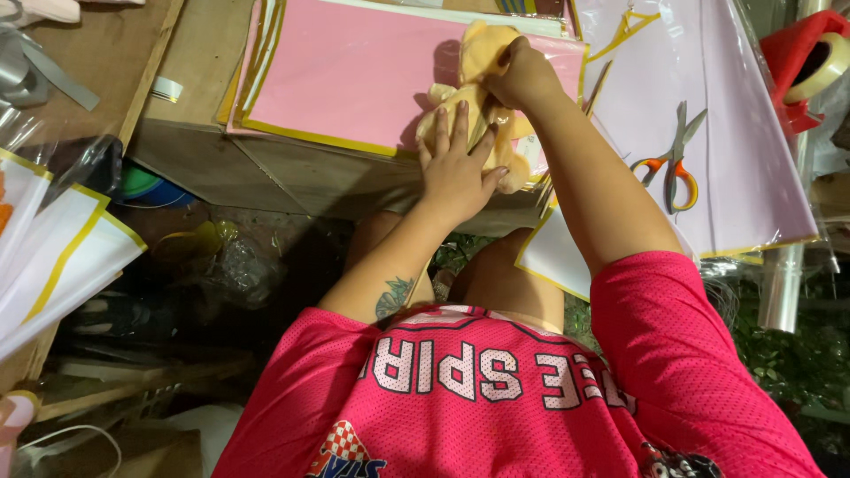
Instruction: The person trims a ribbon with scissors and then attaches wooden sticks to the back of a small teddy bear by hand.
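I see my left hand (456,168) pressed flat, fingers spread, on the yellow cloth (478,66) atop the pink sheet (354,75); my right hand (522,71) pinches its upper part (work looks midway).

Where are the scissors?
In the head view, the orange-handled scissors lie on the pale pink sheet at the right, beside the person's right arm, below the red tape dispenser.

Crumpled pale-yellow cloth (482,62) on stacked pink sheets (354,75), at their edge.
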